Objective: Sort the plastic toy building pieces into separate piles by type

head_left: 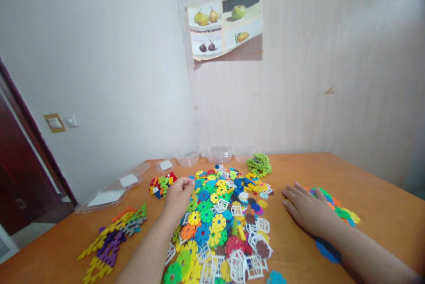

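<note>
My left hand (pixel 180 195) is at the far left edge of a large pile of plastic pieces. Its fingers are curled into a pinch, and whatever lies between the tips is hidden. In the pile are flower-shaped notched discs (pixel 206 215) in several colours and white window-shaped pieces (pixel 237 266). My right hand (pixel 307 208) rests palm down on the table with its fingers stretched out, holding nothing. Just beyond and partly under it lies a group of coloured notched discs (pixel 347 214), with a blue disc (pixel 327 252) by the wrist.
Purple, yellow and grey interlocking pieces (pixel 113 245) lie left on the wooden table (pixel 299 259). Small building bricks (pixel 162 183) sit behind my left hand. A green heap of pieces (pixel 259 165) and clear plastic containers (pixel 219 154) stand at the back, lids (pixel 106 197) at far left.
</note>
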Tool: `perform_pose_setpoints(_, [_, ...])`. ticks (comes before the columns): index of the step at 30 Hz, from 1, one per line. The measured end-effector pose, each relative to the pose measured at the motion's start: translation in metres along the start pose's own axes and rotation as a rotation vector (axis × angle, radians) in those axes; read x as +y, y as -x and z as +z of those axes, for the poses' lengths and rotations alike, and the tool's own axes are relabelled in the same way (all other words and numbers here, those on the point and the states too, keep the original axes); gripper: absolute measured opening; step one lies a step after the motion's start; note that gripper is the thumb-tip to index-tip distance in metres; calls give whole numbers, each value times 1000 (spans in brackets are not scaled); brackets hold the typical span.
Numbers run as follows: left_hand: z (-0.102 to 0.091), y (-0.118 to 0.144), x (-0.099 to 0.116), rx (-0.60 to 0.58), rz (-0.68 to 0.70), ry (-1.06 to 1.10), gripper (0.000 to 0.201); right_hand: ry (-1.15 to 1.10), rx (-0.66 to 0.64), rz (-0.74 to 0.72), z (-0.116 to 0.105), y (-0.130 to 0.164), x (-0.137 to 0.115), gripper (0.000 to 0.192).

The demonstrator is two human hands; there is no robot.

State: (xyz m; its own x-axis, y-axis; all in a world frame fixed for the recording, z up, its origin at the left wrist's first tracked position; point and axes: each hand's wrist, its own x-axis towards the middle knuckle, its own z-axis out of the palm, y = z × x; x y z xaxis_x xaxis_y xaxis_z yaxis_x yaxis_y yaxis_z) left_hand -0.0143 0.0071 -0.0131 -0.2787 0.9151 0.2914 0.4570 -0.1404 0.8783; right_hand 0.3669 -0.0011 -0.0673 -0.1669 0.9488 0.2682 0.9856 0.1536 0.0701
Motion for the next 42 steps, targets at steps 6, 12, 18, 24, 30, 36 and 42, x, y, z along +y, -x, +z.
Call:
perform_pose_setpoints(6, [0,10,3,-349,70,-164,34,-43,7,-2,-6,0,-4,43])
perform_pose_setpoints(12, [-13,15,6,-499,262,-441,39,-124,27,-9,-12,-2,-10,42])
perform_pose_setpoints(18, [-15,19,10,-572,282,-612,32,-155,63,-11,-12,0,-13,43])
perform_pose_setpoints(24, [-7,18,7,-539,238,-448,12,-225,161,1,-18,1,-21,40])
perform_pose_setpoints(30, [10,36,30,-570,104,-32,17,-464,373,-198,-51,19,-62,37])
perform_pose_setpoints(36, [37,67,48,-748,13,287,25,-565,296,-517,-71,42,-96,55])
perform_pose_setpoints(42, [46,76,53,-819,-71,450,31,-594,165,-526,-82,44,-100,39])
